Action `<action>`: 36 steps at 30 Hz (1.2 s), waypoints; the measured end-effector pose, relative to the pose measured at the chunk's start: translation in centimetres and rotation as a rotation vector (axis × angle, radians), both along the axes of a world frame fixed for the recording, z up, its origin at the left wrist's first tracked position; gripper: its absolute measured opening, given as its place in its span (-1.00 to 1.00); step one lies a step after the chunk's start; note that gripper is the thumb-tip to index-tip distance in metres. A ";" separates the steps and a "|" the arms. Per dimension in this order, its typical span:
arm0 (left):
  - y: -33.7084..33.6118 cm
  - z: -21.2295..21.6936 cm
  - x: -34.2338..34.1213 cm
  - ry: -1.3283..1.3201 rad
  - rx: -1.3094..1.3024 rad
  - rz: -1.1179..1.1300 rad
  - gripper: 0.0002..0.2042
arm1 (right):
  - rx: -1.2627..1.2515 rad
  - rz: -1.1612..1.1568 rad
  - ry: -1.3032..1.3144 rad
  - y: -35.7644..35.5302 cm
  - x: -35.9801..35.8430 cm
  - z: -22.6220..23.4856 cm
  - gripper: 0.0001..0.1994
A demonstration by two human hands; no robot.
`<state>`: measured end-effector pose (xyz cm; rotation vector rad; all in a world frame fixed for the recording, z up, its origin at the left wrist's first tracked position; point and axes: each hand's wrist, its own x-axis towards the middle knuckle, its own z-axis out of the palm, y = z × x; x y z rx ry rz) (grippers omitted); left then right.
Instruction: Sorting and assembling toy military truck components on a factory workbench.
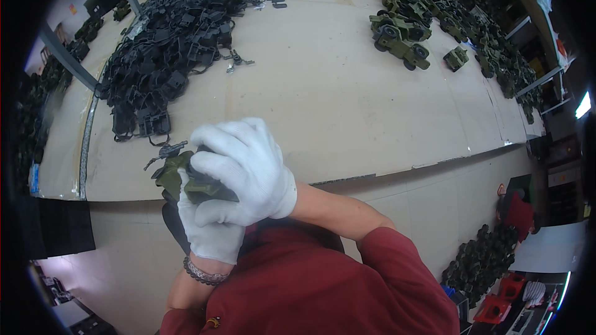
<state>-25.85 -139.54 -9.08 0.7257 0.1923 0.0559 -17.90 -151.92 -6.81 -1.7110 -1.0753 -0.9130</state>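
In white gloves, both my hands are closed around an olive-green plastic toy vehicle part (pixel 169 175) at the table's near edge. My left hand (pixel 211 231) grips it from below and the near side. Over the top lies my right hand (pixel 239 164), its fingers curled and pressed on the part, hiding much of it. A dark piece shows beneath the right fingers, too covered to name. Just beyond the green part is a small dark gun-shaped piece (pixel 173 149); whether it is attached or lying on the table I cannot tell.
A large heap of dark grey plastic parts (pixel 180 43) covers the table's (pixel 298 99) left side. At the far right stand several green toy military vehicles (pixel 400 40), with a small green piece (pixel 456 58) beside them. Metal posts (pixel 67 59) rise at the left.
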 end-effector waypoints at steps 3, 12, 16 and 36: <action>-0.3 1.7 0.3 -0.135 1.249 0.036 -0.59 | -0.002 -0.006 -0.036 0.5 1.4 0.2 -0.32; 16.8 1.0 6.4 0.366 0.056 0.190 -0.45 | -0.464 -0.173 0.284 -3.7 7.0 -2.5 -0.28; 33.0 3.4 12.0 0.227 0.172 0.568 -0.29 | -0.328 -0.346 0.319 -3.8 19.1 -5.0 -0.60; 21.1 -5.2 3.4 0.249 1.040 0.521 -0.74 | -0.260 -0.550 0.402 7.9 55.1 -5.3 -0.73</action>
